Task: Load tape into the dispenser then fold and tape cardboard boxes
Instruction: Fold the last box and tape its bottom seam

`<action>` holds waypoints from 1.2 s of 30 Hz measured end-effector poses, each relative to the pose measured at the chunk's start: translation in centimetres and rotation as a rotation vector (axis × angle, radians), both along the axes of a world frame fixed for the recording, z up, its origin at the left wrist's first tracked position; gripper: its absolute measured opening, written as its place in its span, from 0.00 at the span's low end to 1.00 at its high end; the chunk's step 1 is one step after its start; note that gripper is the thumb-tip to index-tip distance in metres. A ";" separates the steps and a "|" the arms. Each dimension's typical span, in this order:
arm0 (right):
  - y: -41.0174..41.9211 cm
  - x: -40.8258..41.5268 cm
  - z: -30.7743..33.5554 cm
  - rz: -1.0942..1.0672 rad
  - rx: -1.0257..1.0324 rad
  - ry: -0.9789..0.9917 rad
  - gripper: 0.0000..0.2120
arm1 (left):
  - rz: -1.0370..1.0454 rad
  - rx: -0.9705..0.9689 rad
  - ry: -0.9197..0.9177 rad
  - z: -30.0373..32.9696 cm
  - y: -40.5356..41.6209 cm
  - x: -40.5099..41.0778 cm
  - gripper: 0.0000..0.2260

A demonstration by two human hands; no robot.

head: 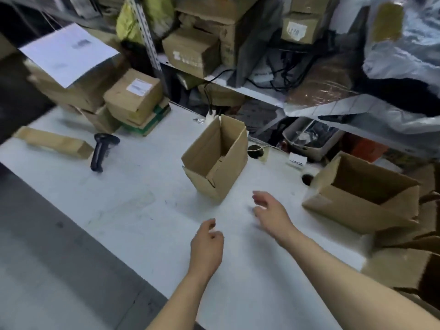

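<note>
Nothing is held: the left hand [206,244] and right hand [270,210] hang loosely curled near the small box [215,160]. No dispenser is seen; the tilted, light box could be knocked over.

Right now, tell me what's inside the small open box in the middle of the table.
The small box shows only bare cardboard walls and part of its folded bottom flaps. Nothing else shows inside. Its near wall hides the front of the floor.

Two empty hands over white table [147,210], open small box [215,160], larger box [362,198]
</note>
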State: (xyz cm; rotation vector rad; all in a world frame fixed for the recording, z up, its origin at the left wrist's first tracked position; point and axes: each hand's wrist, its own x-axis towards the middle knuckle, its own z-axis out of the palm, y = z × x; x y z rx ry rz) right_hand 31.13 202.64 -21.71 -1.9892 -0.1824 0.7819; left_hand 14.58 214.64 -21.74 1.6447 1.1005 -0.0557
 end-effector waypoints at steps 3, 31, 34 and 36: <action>5.2 4.8 1.3 0.009 0.026 -0.060 0.33 | 0.074 -0.025 -0.074 1.6 2.4 2.7 0.27; -20.2 -12.9 5.0 -0.288 -0.128 -0.017 0.12 | -0.236 0.006 -0.183 5.0 -9.3 -4.2 0.18; -24.4 -14.3 6.5 -0.331 -0.155 -0.063 0.08 | -0.317 -0.017 -0.154 5.6 -12.7 -3.9 0.11; -26.8 -14.9 7.4 -0.361 -0.133 -0.081 0.07 | -0.327 -0.018 -0.154 6.1 -14.6 -3.5 0.07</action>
